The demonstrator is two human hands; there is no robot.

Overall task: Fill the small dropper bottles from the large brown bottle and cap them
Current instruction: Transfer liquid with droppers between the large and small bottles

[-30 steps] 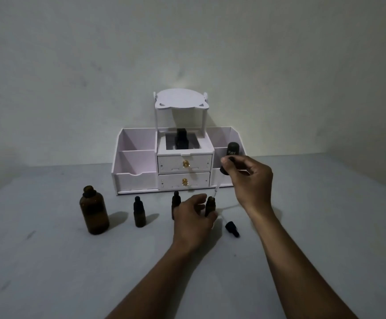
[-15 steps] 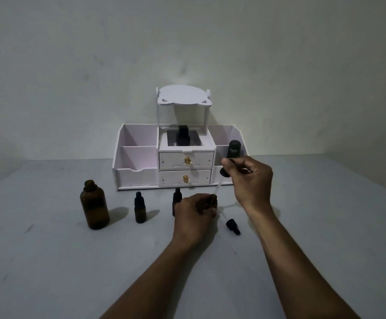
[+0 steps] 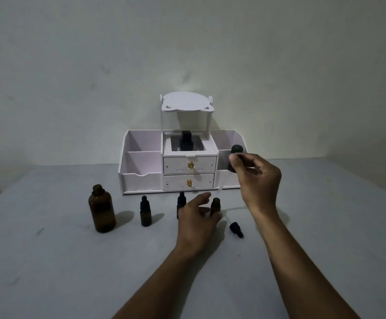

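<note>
The large brown bottle (image 3: pixel 102 209) stands uncapped at the left of the table. To its right stand a capped small dropper bottle (image 3: pixel 146 211), a second capped one (image 3: pixel 181 202) partly behind my left hand, and an uncapped small bottle (image 3: pixel 215 206). My left hand (image 3: pixel 195 218) is beside the uncapped bottle with its fingers spread and its thumb at the bottle's base. My right hand (image 3: pixel 257 180) pinches a black-bulbed dropper (image 3: pixel 236 149) whose glass pipette slants down to a tip just above and right of the uncapped bottle's mouth. A small black cap (image 3: pixel 236 229) lies on its side to the right.
A white desk organizer (image 3: pixel 141 178) with two drawers and side compartments stands against the wall behind the bottles. A black bottle (image 3: pixel 186 141) sits in its top middle compartment. The grey table (image 3: pixel 72 272) runs wide toward me.
My left hand was wrapped around the top of the uncapped small bottle and has spread its fingers off it. The pipette tip has lifted slightly away from the bottle's mouth.
</note>
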